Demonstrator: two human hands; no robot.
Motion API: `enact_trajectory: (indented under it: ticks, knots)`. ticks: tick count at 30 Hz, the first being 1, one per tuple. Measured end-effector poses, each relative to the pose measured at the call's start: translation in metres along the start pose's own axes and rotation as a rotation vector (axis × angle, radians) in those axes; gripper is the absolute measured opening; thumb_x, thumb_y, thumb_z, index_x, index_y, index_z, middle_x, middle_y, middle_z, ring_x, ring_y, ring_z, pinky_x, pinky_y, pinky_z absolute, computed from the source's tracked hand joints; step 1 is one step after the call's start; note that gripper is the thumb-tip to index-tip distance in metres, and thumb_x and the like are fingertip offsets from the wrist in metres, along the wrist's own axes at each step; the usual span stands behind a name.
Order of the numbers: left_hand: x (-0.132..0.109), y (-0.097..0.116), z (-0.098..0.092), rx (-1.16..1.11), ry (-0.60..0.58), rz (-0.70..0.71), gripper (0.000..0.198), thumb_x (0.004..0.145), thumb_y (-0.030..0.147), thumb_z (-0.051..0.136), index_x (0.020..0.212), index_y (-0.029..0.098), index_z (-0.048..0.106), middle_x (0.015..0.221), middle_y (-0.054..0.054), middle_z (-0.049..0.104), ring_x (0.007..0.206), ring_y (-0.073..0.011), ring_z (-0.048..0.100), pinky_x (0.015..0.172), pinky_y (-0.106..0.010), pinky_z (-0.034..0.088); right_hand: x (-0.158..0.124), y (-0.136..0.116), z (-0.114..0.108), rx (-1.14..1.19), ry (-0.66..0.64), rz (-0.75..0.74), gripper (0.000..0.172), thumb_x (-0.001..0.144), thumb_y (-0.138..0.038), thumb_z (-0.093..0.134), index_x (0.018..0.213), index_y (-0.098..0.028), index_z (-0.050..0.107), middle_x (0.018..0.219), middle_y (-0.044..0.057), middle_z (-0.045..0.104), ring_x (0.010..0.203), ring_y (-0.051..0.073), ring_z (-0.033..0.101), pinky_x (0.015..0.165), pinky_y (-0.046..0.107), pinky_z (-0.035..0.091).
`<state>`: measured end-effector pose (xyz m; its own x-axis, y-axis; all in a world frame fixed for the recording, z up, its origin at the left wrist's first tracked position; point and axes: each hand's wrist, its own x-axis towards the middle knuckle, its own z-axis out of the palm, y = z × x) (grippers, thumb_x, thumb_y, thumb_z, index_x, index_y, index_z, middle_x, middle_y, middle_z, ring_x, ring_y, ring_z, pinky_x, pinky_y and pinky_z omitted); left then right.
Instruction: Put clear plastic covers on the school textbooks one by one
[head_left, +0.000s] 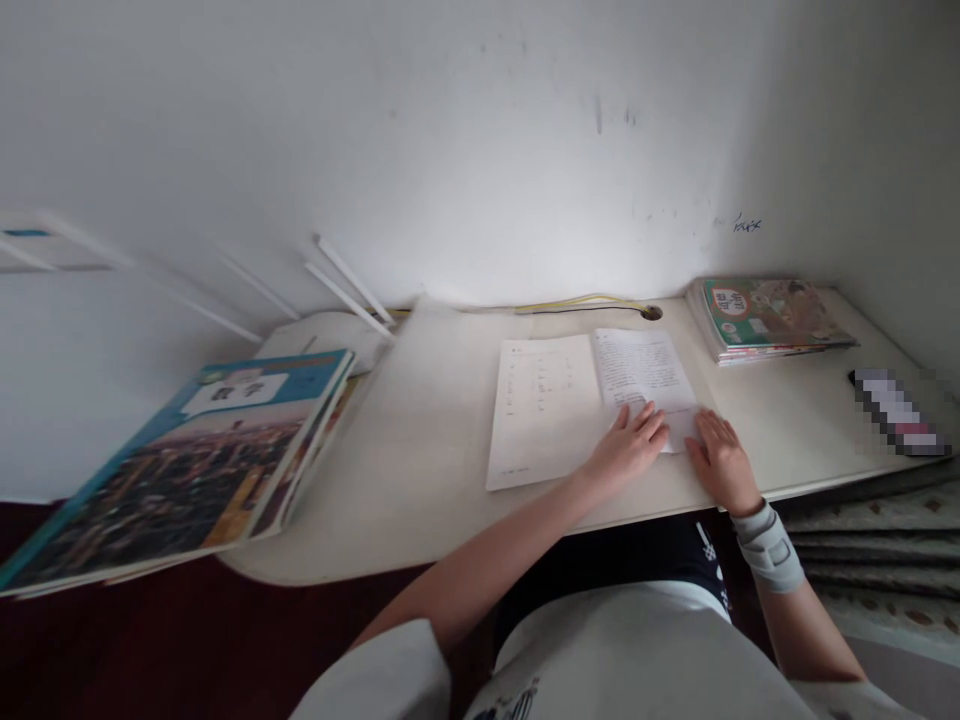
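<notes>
An open book lies on the white desk, with a smaller printed sheet over its right side. My left hand lies on the lower part of the sheet, palm down with its fingers spread and nothing gripped. At the sheet's lower right corner rests my right hand, palm down and open, its fingertips at the paper's edge. A grey band wraps my right wrist.
A stack of large books overlaps the desk's left end, by a white router with antennas. Booklets are piled at the back right. A phone, partly pixelated, lies far right. Cables run to a hole along the wall.
</notes>
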<state>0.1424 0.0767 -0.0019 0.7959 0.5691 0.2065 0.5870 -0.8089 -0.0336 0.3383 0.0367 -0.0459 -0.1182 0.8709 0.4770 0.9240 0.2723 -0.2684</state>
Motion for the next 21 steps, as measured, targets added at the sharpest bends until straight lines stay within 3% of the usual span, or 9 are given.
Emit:
enact_trajectory:
  ticks: [3,7,9,11,14,17,21]
  knots:
    - [0.003,0.001,0.005,-0.063,0.009,-0.014,0.033,0.091,0.013,0.036,0.121,0.015,0.051,0.137,-0.015,0.045,0.133,-0.0278,0.032,0.104,-0.051,0.031,0.0,0.001,0.0,-0.007,-0.006,0.002,0.042,0.091,-0.033,0.038,0.122,-0.009,0.051,0.124,0.019,0.056,0.121,0.027,0.048,0.099,0.048,0.039]
    - [-0.009,-0.009,0.007,-0.294,0.09,-0.048,0.042,0.091,0.031,0.041,0.131,0.019,0.042,0.144,-0.015,0.036,0.137,-0.028,0.023,0.108,-0.05,0.027,-0.002,0.003,0.001,-0.03,-0.02,0.005,0.043,0.091,-0.033,0.038,0.124,-0.009,0.05,0.124,0.02,0.056,0.121,0.027,0.047,0.099,0.048,0.038]
    - [-0.025,-0.03,0.003,-0.429,0.226,-0.242,0.046,0.092,0.035,0.037,0.136,0.02,0.035,0.147,-0.014,0.03,0.138,-0.0248,0.02,0.109,-0.045,0.026,-0.002,0.0,-0.001,-0.071,-0.022,0.009,0.044,0.091,-0.033,0.038,0.125,-0.009,0.05,0.127,0.02,0.054,0.123,0.028,0.045,0.1,0.048,0.038]
    - [-0.048,-0.061,-0.001,-0.511,0.383,-0.563,0.047,0.092,0.033,0.034,0.137,0.018,0.032,0.147,-0.015,0.031,0.137,-0.0234,0.023,0.111,-0.044,0.023,0.0,-0.007,-0.005,-0.135,-0.032,-0.006,0.044,0.091,-0.034,0.038,0.126,-0.01,0.05,0.133,0.021,0.048,0.127,0.029,0.041,0.101,0.049,0.036]
    - [-0.088,-0.108,-0.006,-0.572,0.461,-0.975,0.051,0.085,0.031,0.046,0.132,0.012,0.04,0.143,-0.019,0.034,0.135,-0.0292,0.027,0.111,-0.046,0.019,0.011,-0.026,-0.011,-0.196,-0.085,-0.114,0.044,0.091,-0.037,0.04,0.127,-0.014,0.05,0.14,0.019,0.041,0.131,0.029,0.036,0.103,0.048,0.032]
    - [-0.117,-0.13,-0.01,-0.675,0.424,-1.146,0.05,0.078,0.032,0.055,0.125,0.013,0.047,0.136,-0.019,0.045,0.13,-0.0328,0.036,0.108,-0.047,0.026,0.021,-0.045,-0.012,-0.198,-0.163,-0.265,0.044,0.091,-0.04,0.042,0.128,-0.02,0.05,0.142,0.015,0.039,0.132,0.028,0.034,0.105,0.048,0.029]
    - [-0.125,-0.129,-0.017,-0.777,0.351,-1.194,0.044,0.078,0.033,0.054,0.117,0.014,0.052,0.125,-0.019,0.055,0.114,-0.0318,0.053,0.096,-0.045,0.039,0.024,-0.058,-0.003,-0.218,-0.256,-0.319,0.042,0.09,-0.041,0.043,0.126,-0.022,0.054,0.139,0.013,0.044,0.129,0.029,0.038,0.103,0.049,0.029]
